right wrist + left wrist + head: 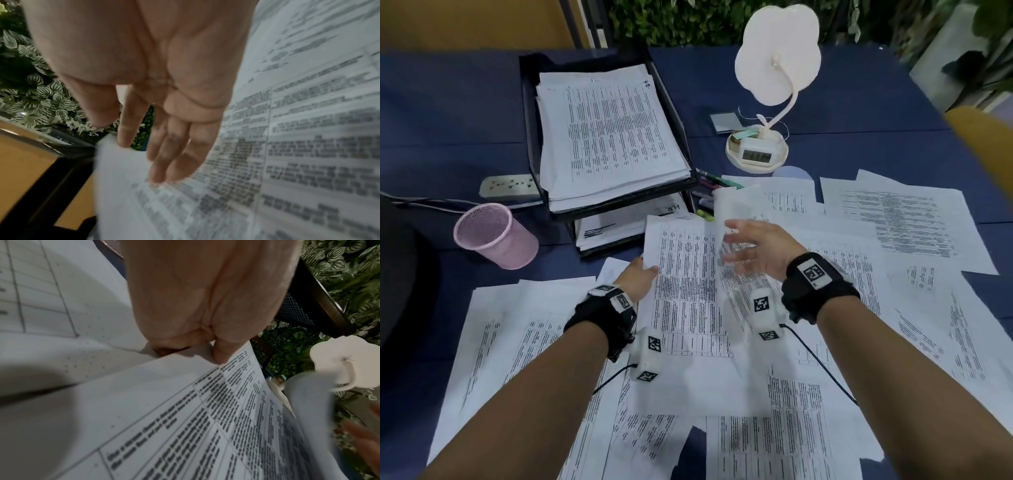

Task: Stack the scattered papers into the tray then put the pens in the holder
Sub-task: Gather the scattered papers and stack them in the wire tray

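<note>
My left hand (645, 271) pinches the left edge of a printed sheet (688, 291), lifted over the scattered papers (893, 222); the thumb (222, 352) lies on top of that sheet (205, 418). My right hand (736, 244) is open, fingers (164, 146) straight and spread against a second, blurred sheet (734, 202) that curls up at the held sheet's right side. The black two-tier tray (528, 137) at the back left holds a thick paper stack (606, 130). A pink mesh holder (494, 236) stands left of it. Several pens (714, 183) lie right of the tray, partly under papers.
A white lamp with a clock base (756, 152) stands behind the papers, a grey card (726, 122) beside it. A power strip (510, 186) with its cable lies left of the tray. A yellow chair back (986, 147) is at the right edge, a dark round object (400, 274) at the left.
</note>
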{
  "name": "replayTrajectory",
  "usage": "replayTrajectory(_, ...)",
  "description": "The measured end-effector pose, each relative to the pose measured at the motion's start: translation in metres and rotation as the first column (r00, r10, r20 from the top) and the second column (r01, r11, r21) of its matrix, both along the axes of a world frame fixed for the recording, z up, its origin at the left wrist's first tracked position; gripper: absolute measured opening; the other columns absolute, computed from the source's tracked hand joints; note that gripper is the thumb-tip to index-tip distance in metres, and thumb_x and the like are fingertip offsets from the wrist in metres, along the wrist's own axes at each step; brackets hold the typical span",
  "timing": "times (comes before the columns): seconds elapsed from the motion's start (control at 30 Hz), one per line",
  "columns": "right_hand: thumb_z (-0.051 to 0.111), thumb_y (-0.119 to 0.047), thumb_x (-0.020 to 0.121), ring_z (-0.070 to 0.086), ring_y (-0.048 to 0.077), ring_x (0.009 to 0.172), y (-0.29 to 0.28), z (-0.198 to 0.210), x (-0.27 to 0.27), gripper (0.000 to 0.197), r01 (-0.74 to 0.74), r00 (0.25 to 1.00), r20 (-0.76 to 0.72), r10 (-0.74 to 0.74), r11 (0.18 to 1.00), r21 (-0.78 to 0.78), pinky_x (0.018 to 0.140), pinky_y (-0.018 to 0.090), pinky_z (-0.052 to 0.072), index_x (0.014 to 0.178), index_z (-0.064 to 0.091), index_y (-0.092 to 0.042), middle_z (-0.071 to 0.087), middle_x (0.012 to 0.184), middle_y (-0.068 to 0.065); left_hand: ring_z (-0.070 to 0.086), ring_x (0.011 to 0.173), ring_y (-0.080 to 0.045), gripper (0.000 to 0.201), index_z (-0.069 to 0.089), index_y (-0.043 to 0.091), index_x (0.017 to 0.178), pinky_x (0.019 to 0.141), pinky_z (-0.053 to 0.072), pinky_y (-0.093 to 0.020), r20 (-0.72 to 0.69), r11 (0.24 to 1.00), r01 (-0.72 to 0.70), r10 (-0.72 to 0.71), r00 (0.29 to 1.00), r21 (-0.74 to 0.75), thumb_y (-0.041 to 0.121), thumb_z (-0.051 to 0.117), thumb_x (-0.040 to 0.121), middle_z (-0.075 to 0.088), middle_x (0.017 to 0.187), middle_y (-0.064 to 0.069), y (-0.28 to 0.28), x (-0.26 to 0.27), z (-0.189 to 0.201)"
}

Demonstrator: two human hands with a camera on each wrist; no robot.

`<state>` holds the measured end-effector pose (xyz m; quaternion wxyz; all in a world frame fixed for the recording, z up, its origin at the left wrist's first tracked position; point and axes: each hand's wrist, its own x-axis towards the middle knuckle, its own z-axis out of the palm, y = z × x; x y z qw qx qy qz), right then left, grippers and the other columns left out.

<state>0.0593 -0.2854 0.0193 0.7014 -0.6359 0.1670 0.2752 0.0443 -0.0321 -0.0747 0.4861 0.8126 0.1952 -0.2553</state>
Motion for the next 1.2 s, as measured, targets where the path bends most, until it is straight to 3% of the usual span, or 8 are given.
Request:
replayTrajectory(0.1,0.056,-0.021,0.093,0.06,0.023,0.092,-0.016,-0.013,0.006,0.018,0.166,0.978,0.18,-0.109,0.925,-0.341,0.073,0.03,0.048,0.106,0.066,-0.016,0.064,0.108,0.006,0.045,0.127,-0.031,0.047,0.034,0.011,0.14,0.107,0.036,-0.047,0.017,1.0,0.019,-0.019,1.0,-0.003,0.029,0.04,0.097,0.042,0.144,-0.009,0.0,0.001,0.0)
replayTrajectory(0.23,0.056,-0.017,0.089,0.056,0.03,0.111,-0.04,-0.036,0.01,0.037,0.225,0.968,0.246,-0.049,0.6,-0.768,0.084,0.027,0.042,0.125,0.055,-0.011,0.059,0.123,0.013,0.038,0.134,-0.026,0.047,0.031,0.016,0.143,0.112,0.031,-0.046,0.02,0.998,0.003,-0.002,1.0,-0.068,0.028,0.04,0.098,0.037,0.148,-0.004,0.001,-0.002,0.002)
replayTrajectory(0.37,0.059,-0.026,0.088,0.044,0.036,0.125,-0.05,-0.045,0.012,0.066,0.105,0.994,0.097,-0.046,0.607,-0.788,0.099,0.04,0.041,0.144,0.028,-0.014,0.044,0.139,0.017,0.039,0.131,-0.022,0.044,0.032,0.017,0.143,0.11,0.031,-0.04,0.011,0.979,-0.085,0.089,0.996,-0.183,0.026,0.038,0.1,0.039,0.146,-0.002,0.002,-0.007,0.004)
replayTrajectory(0.67,0.051,-0.01,0.092,0.057,0.031,0.107,-0.033,-0.046,0.0,0.039,0.048,0.992,0.112,0.059,0.644,-0.764,0.076,0.024,0.038,0.13,0.048,-0.002,0.057,0.125,0.016,0.045,0.112,-0.022,0.037,0.034,0.011,0.139,0.094,0.033,-0.03,-0.067,0.938,-0.267,0.258,0.964,-0.219,0.018,0.032,0.103,0.045,0.135,-0.008,-0.002,-0.007,0.006)
replayTrajectory(0.73,0.051,-0.015,0.093,0.057,0.029,0.098,-0.024,-0.046,-0.006,0.038,-0.02,0.985,0.091,0.146,0.621,-0.784,0.075,0.024,0.038,0.129,0.048,-0.004,0.058,0.115,0.012,0.039,0.128,-0.026,0.043,0.024,0.004,0.145,0.104,0.029,-0.031,-0.057,0.93,-0.321,0.316,0.947,-0.182,0.016,0.027,0.103,0.033,0.147,-0.014,-0.002,-0.006,0.007)
replayTrajectory(0.87,0.046,-0.035,0.096,0.059,0.026,0.093,-0.014,-0.048,-0.016,0.03,-0.191,0.935,0.026,0.353,0.567,-0.801,0.078,0.025,0.041,0.108,0.057,-0.01,0.056,0.101,0.006,0.042,0.129,-0.028,0.061,0.026,0.01,0.144,0.105,0.036,-0.038,-0.018,0.976,-0.188,0.188,0.982,-0.113,0.042,0.048,0.096,0.04,0.144,-0.008,-0.004,-0.009,0.005)
replayTrajectory(1.07,0.025,-0.045,0.098,0.021,0.03,0.137,-0.016,-0.049,-0.026,0.042,-0.237,0.922,-0.146,0.36,0.224,-0.945,0.101,0.061,0.03,0.131,0.046,-0.031,0.023,0.149,0.005,0.049,0.12,-0.03,0.047,0.036,0.008,0.134,0.105,0.039,-0.043,0.054,0.999,-0.04,0.039,0.998,0.022,0.029,0.052,0.095,0.051,0.134,-0.011,-0.001,-0.007,0.002)
replayTrajectory(1.2,0.027,-0.039,0.098,0.006,0.033,0.143,-0.019,-0.055,-0.031,0.048,-0.305,0.908,-0.233,0.348,0.168,-0.938,0.101,0.068,0.026,0.145,0.02,-0.03,-0.004,0.158,0.004,0.05,0.12,-0.031,0.049,0.036,0.008,0.135,0.104,0.04,-0.045,0.053,1.0,-0.022,0.022,0.998,0.017,0.03,0.053,0.094,0.05,0.135,-0.011,0.0,-0.006,0.001)
